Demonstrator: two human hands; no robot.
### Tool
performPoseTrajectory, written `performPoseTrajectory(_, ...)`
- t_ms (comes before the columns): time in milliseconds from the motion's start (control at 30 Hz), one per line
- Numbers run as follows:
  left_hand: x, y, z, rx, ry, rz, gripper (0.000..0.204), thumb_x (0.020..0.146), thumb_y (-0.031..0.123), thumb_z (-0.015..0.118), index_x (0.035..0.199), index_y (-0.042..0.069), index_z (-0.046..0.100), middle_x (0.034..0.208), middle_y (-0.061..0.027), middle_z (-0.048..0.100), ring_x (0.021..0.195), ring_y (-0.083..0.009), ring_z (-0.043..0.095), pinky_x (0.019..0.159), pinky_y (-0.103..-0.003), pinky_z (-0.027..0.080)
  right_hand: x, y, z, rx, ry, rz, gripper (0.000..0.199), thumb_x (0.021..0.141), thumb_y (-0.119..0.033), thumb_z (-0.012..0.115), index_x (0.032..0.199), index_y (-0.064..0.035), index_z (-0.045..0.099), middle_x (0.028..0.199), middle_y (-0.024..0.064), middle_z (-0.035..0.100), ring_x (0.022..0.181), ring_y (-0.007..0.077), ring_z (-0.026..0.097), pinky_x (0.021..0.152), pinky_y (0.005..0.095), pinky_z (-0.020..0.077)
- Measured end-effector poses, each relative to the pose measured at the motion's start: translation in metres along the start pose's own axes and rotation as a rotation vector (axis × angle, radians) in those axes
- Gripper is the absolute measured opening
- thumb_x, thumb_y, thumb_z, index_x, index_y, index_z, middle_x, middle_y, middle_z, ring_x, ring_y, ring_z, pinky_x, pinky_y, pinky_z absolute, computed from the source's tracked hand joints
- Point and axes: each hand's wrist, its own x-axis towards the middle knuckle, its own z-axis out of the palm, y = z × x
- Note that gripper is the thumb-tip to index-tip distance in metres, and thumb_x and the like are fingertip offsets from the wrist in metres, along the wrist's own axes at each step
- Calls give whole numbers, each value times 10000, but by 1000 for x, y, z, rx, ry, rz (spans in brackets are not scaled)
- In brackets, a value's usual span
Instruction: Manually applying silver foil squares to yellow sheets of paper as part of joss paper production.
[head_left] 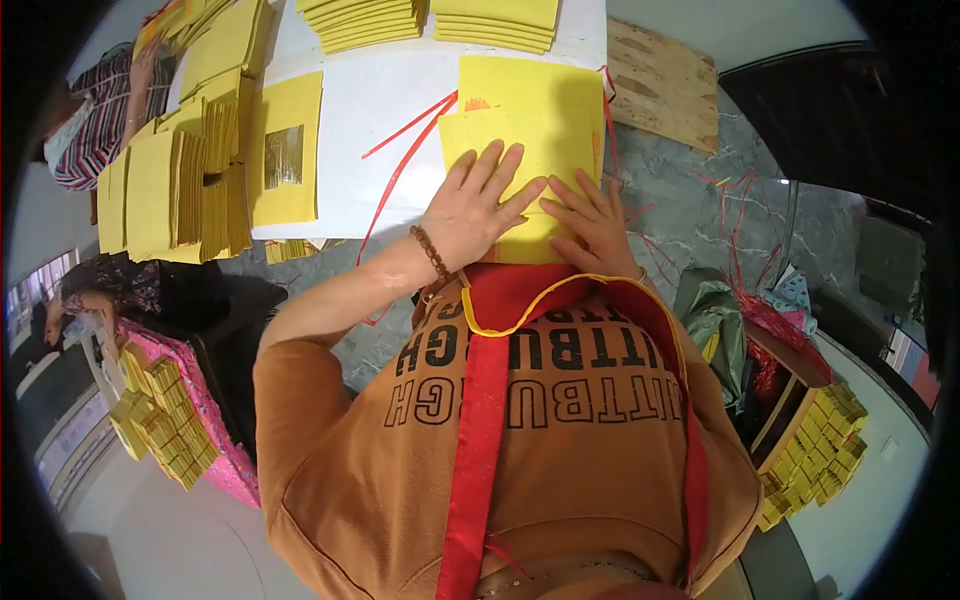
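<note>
Yellow paper sheets [520, 135] lie at the table's near edge, one partly over another, with a little orange-red print showing between them. My left hand [478, 205] rests on the sheets with its fingers spread, a brown bead bracelet [429, 252] round its wrist. Beside it, my right hand [592, 222] lies on the paper's right part, fingers apart and pointing up and left. Neither hand is closed on anything. Red plastic strips [408, 168] stick out on the left from beneath the paper.
On the white table [345, 125], several yellow paper stacks [165, 190] fill the left side, and more bundles [495, 22] lie at the far edge. A yellow sheet with a metallic square [284, 158] lies between. Two other people work at left. A wooden board [663, 85] is at right.
</note>
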Motion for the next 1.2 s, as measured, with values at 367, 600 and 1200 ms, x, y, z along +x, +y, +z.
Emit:
performPoseTrajectory(367, 19, -16, -19, -18, 178, 6, 483, 726, 133, 598, 1168, -39, 505, 1007, -149, 586, 836, -226, 579, 677, -303, 491, 31, 9, -47, 1289, 197, 920, 326, 897, -157, 545, 1210, -68, 520, 908, 43, 617, 812, 92, 593, 626, 194, 451)
performPoseTrajectory(600, 21, -14, -43, 114, 316, -26, 439, 728, 146, 609, 1150, 37, 554, 1101, -151, 558, 935, -253, 550, 794, -358, 441, 80, 25, -54, 1234, 100, 517, 350, 869, -102, 560, 1214, -64, 511, 835, -15, 579, 622, 32, 468, 496, 178, 331)
performPoseTrajectory(1200, -8, -10, -10, -212, 254, -307, 364, 762, 122, 619, 1120, 102, 558, 1216, -94, 494, 1162, -272, 424, 947, -465, 314, 274, 174, 23, 1093, 88, 750, 258, 857, 6, 516, 1108, -32, 562, 964, 82, 566, 752, 171, 621, 579, 273, 538)
